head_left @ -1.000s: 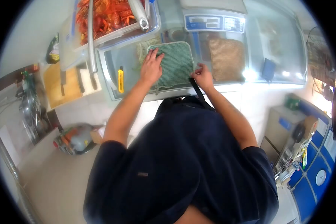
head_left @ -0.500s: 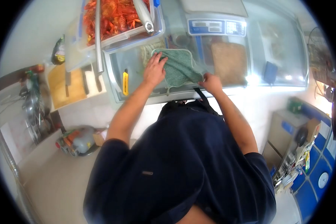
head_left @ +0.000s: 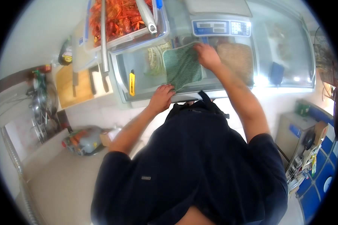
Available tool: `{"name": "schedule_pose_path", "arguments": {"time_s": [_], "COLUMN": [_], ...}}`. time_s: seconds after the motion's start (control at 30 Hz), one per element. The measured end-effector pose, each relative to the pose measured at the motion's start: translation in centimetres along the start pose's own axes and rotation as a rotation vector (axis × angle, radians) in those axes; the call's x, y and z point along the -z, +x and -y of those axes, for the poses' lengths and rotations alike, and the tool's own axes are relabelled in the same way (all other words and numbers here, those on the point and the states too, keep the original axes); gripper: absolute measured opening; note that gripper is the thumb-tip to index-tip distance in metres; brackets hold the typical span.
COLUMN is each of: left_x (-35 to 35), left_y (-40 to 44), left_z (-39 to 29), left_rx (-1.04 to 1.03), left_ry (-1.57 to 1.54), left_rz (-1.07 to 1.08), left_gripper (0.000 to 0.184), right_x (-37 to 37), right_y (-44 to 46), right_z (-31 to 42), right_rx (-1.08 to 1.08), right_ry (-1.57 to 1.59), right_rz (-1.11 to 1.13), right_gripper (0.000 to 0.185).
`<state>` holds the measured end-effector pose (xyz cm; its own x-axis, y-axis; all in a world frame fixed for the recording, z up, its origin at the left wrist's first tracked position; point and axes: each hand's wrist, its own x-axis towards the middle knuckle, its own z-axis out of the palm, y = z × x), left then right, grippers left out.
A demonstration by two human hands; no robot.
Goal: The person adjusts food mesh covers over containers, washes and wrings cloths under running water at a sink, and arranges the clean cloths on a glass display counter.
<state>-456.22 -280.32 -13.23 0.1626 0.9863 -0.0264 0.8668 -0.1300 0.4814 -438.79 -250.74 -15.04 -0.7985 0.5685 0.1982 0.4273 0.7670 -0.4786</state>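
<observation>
A green ribbed cloth (head_left: pixel 182 67) lies spread over the glass counter top (head_left: pixel 131 60), with a few folds across it. My right hand (head_left: pixel 208 57) is at its far right corner, fingers closed on the edge. At the near left corner, by the counter's front edge, my left hand (head_left: pixel 162 97) has its fingertips bent onto the cloth. A brown cloth (head_left: pixel 235 62) lies flat just right of the green one, partly behind my right forearm. To the left rests a yellow utility knife (head_left: pixel 132 83).
A scale (head_left: pixel 221 28) stands behind the cloths. At the back left is a plastic tub (head_left: pixel 133 32) of red crayfish with metal-handled tools across it. Knives (head_left: pixel 75 84) lie on a wooden board (head_left: pixel 64 90) at the left. A blue object (head_left: pixel 276 73) sits at the right.
My left hand has moved from the cloth's far left corner to its near left corner. My right hand has gone from the near right corner to the far right one. The cloth lies flatter.
</observation>
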Motion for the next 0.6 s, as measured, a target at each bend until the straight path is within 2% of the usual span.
{"name": "schedule_pose_path", "arguments": {"time_s": [0.1,0.17,0.2,0.27,0.3,0.37,0.4,0.47,0.53,0.6], "left_x": [0.8,0.7,0.9,1.5,1.4,1.0,0.9,1.0,0.2,0.3], "left_y": [1.8,4.3,5.8,9.0,10.1,11.4,11.6,12.7,11.9,11.4], "left_z": [0.8,1.6,1.8,2.2,3.0,4.5,4.8,4.4,4.1,1.2], "left_rx": [-0.013,0.171,0.165,0.147,0.14,0.298,0.281,0.391,0.271,0.142], "left_ry": [-0.079,-0.111,-0.115,0.041,0.038,0.225,0.222,0.233,0.149,0.115], "left_rz": [-0.072,-0.148,-0.155,-0.357,-0.362,-0.282,-0.282,-0.282,-0.324,-0.257], "left_gripper": [0.037,0.034,0.034,0.036,0.036,0.042,0.042,0.047,0.046,0.044], "right_x": [1.2,1.8,1.3,1.1,0.9,1.7,1.8,2.9,2.5,5.8], "right_y": [-0.9,-3.7,-5.3,-9.1,-10.8,-13.0,-13.8,-15.2,-16.9,-17.4], "right_z": [1.8,4.2,4.8,5.5,5.2,5.2,5.1,4.6,3.6,3.5], "right_rx": [-0.071,0.028,0.048,0.082,0.084,0.017,-0.008,-0.064,-0.132,-0.3], "right_ry": [-0.092,-0.046,-0.036,-0.019,-0.059,-0.101,-0.083,-0.046,0.026,0.191], "right_rz": [0.016,0.004,0.037,0.172,0.24,0.367,0.35,0.289,0.177,0.023], "right_gripper": [0.034,0.026,0.023,0.023,0.024,0.025,0.026,0.027,0.025,0.02]}}
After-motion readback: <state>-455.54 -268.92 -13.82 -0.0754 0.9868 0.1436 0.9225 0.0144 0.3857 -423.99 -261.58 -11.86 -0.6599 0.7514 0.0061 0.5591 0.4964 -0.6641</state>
